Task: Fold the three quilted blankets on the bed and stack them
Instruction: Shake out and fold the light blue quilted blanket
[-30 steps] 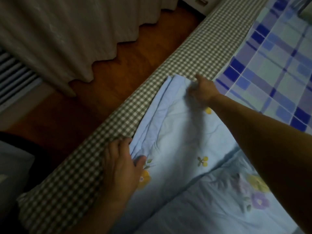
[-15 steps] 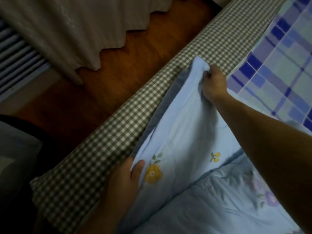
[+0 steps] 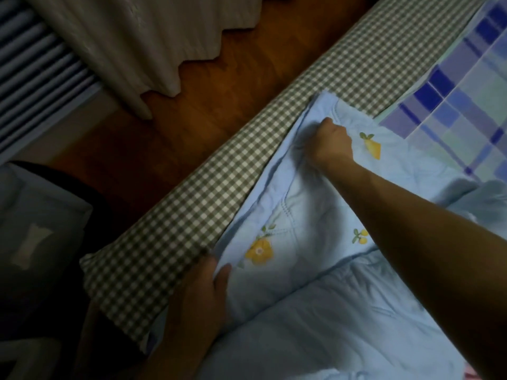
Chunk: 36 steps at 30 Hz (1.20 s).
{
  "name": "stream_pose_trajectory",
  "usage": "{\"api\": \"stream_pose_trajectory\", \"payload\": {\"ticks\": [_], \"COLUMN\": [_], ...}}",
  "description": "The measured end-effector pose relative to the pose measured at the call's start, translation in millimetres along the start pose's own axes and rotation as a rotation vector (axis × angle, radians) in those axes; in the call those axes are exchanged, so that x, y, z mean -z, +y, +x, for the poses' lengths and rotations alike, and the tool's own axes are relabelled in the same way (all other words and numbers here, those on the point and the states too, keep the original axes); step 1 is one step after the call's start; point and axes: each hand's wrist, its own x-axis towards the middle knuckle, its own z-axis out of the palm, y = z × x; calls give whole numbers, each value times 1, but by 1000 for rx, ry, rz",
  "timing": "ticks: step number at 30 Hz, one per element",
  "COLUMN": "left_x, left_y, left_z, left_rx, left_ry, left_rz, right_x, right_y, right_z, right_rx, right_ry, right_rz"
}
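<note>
Hands are on the light blue quilted blanket [image 3: 315,215] with yellow flowers, which lies near the edge of the bed. Closest to us, the left hand [image 3: 203,292] grips the near corner, thumb on top and fingers tucked under the edge. Half a second ago this same side of the blanket was lifted up in the air. Now it lies flat again, so the fold looks set down and lined up along the green checked sheet [image 3: 247,149]. Farther off, the right hand [image 3: 332,145] is curled into a fist on the far corner and seems to bunch the cloth, though I cannot tell for sure if it pinches it. I think this blanket needs more folds. Beyond lies a blue plaid cover [image 3: 452,105]. Past the bed are the wooden floor [image 3: 192,119] and a pale curtain [image 3: 137,37].
</note>
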Motion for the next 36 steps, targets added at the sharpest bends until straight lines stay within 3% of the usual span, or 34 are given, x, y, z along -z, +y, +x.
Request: {"api": "stream_pose_trajectory", "payload": {"ticks": [2, 7, 10, 12, 14, 16, 18, 20, 22, 24, 27, 29, 30, 32, 34, 36], "left_x": [7, 7, 7, 4, -7, -26, -45, -58, -60, -48, -16, 1, 8, 9, 4, 9], "left_y": [-5, -17, 15, 52, 84, 103, 110, 114, 115, 118, 117, 95, 80, 46, 46, 77], "left_z": [-1, 27, 20, -1, -25, -51, -67, -72, -69, -59, -15, 31, 50, 78, 80, 64], "left_rx": [86, 219, -104, -370, -580, -793, -872, -852, -840, -810, -455, -239, -149, 8, 42, 28], "left_ry": [26, -146, 10, 24, -133, -299, -434, -461, -384, -251, -102, -46, -44, -96, -167, -180], "left_rz": [-54, 180, 309, 143, 38, 189, 465, 626, 613, 420, 30, -78, -55, -41, -124, -221], "right_x": [2, 6, 22, 36, 49, 58, 52, 49, 52, 71, 118, 152, 158, 153, 127, 96], "right_y": [2, 4, 34, 77, 138, 207, 272, 307, 319, 305, 250, 198, 175, 138, 128, 138], "right_z": [3, -25, -88, -139, -189, -226, -249, -266, -269, -262, -234, -213, -201, -174, -148, -126], "right_rx": [3, 101, 230, 212, 100, -95, -416, -679, -704, -622, -394, -92, 22, 154, 132, 55], "right_ry": [43, -85, 67, 261, 451, 547, 399, 132, 39, 96, 275, 148, 61, -5, 64, 1], "right_rz": [56, 335, 438, 469, 430, 258, 297, 770, 1151, 1243, 1508, 1768, 1739, 1344, 829, 556]}}
